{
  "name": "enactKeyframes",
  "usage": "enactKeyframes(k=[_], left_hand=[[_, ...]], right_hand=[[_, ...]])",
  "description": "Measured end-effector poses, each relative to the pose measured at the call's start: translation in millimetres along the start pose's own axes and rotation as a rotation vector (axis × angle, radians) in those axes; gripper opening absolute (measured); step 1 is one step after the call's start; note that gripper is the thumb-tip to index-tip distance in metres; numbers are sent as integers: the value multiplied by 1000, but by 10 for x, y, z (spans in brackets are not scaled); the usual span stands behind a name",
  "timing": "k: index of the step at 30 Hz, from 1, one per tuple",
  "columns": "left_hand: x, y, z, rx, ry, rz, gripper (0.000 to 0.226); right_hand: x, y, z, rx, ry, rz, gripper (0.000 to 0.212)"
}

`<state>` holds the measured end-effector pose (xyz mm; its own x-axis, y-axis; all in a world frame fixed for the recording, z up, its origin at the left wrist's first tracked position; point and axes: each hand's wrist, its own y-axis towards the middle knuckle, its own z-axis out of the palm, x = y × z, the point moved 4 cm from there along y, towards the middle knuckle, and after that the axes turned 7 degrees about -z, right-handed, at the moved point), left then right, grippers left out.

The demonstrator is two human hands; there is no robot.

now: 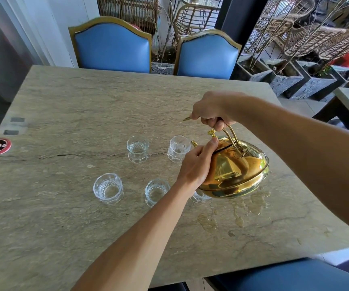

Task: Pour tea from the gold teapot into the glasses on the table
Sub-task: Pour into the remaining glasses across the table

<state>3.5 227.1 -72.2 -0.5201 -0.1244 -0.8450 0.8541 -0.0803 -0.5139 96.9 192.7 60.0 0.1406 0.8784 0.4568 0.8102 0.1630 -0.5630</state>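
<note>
Held off the surface (64, 217) at right, tilted left toward the far-right glass (178, 148): gold teapot (235, 175). Right hand (210, 111) wrapped round the handle, left hand (196, 164) steadying the lid. Polished metal, probably heavy and slippery; best carried by the handle. Glasses fragile, light.

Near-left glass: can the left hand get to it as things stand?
Probably yes, but not freely. The near-left glass stands alone on bare table, nothing around it. However, the left hand is pressed on the gold teapot lid, so it would have to let go first.
</note>
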Motion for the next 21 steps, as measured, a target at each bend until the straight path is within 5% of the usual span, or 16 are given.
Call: enactKeyframes(k=[10,14,18,21], left_hand=[[-97,-34,32,-41,116,89,62],[-190,-62,106,-81,201,151,69],[-258,-88,215,-108,303,197,39],[-260,-67,330,-112,310,240,54]], right_hand=[[-145,-179,-133,-81,165,-65,14],[-266,-291,-244,-138,254,-101,33],[-409,-386,-338,-197,327,-125,38],[-541,-443,-416,-223,355,-131,39]])
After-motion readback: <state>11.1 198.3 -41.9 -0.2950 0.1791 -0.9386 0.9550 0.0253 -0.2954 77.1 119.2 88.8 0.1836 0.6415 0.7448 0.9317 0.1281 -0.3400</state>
